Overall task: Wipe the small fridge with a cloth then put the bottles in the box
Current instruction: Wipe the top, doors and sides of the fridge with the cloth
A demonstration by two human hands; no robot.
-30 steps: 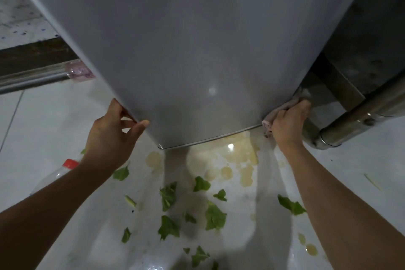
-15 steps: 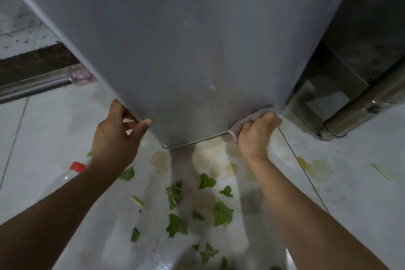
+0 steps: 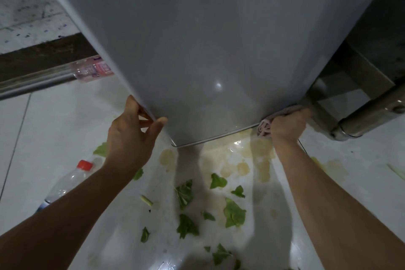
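Fridge [image 3: 208, 39] was plain grey w/ glossy sheen. Cloth [image 3: 266, 127] pale pink. Bottle [image 3: 68, 184] clear w/ red cap [image 3: 85, 165]. Leaves [image 3: 234, 213] green on white floor [image 3: 54, 127], yellowish stains [image 3: 243, 167].

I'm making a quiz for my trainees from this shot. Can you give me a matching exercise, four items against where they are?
Items:
1. cloth
2. left hand
3. red-capped bottle
4. green leaves

Places:
A. lying on the floor under the left forearm
B. scattered on the floor between the arms
C. bunched in the right hand
D. gripping the fridge edge

Pairs: 1-C, 2-D, 3-A, 4-B
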